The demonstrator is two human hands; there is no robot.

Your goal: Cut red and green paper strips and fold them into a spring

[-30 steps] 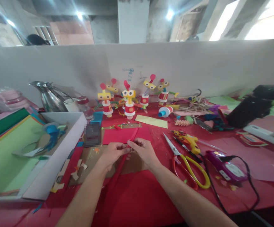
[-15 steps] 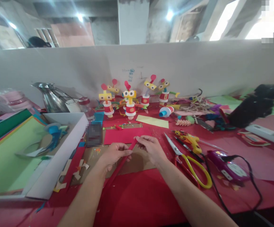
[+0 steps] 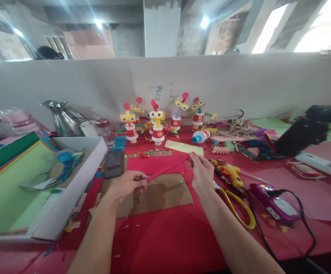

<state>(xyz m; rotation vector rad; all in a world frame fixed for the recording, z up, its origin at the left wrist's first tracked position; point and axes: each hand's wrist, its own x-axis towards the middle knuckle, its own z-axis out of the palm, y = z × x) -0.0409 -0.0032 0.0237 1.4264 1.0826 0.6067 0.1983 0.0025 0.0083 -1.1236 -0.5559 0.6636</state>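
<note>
A narrow red paper strip (image 3: 169,169) runs slantwise between both hands, above the lower edge of a red paper sheet (image 3: 139,164) and the brown cardboard (image 3: 159,196). The left hand (image 3: 129,185) has its thumb and fingers closed on the strip's end at 8 o'clock; the right hand (image 3: 203,171) pinches the end at 2 o'clock, fingertips together. Taking the strip as the dial's centre, with 12 o'clock away from the person, a pale yellow paper piece (image 3: 185,147) lies at 1 o'clock and upright paper-cup figures (image 3: 157,134) stand near 12. A yellow glue gun (image 3: 234,178) lies at 3, yellow-handled scissors (image 3: 252,220) at 4, partly behind the right arm. A white box (image 3: 76,194) holding coloured paper sits at 9, a metal jug (image 3: 62,120) at 10.
</note>
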